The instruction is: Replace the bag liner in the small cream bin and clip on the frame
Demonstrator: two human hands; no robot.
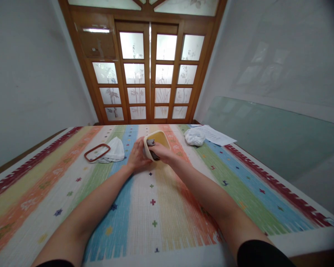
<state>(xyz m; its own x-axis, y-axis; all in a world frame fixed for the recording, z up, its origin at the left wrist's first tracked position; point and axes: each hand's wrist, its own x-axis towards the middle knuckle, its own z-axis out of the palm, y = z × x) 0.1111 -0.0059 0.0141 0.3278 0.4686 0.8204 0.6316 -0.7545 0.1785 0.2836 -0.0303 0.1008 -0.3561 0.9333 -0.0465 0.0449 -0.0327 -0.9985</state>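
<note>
A small cream bin [164,139] with a yellowish inside lies tipped on the striped tablecloth, its mouth turned toward me. My left hand [139,155] is closed around the left side of its rim. At the bin's mouth, my right hand [160,151] grips a dark grey cloth [150,142], its fingers partly inside. How far the cloth reaches into the bin is hidden. To the left, a reddish-brown rounded rectangular ring [94,160] overlaps a flattened white plastic bag [116,150].
A crumpled white plastic bundle [195,137] sits right of the bin, beside printed paper sheets [218,135]. The striped tablecloth [153,218] covers the table. A greenish glass panel [267,129] leans against the right wall, and wooden doors [150,74] stand beyond the table.
</note>
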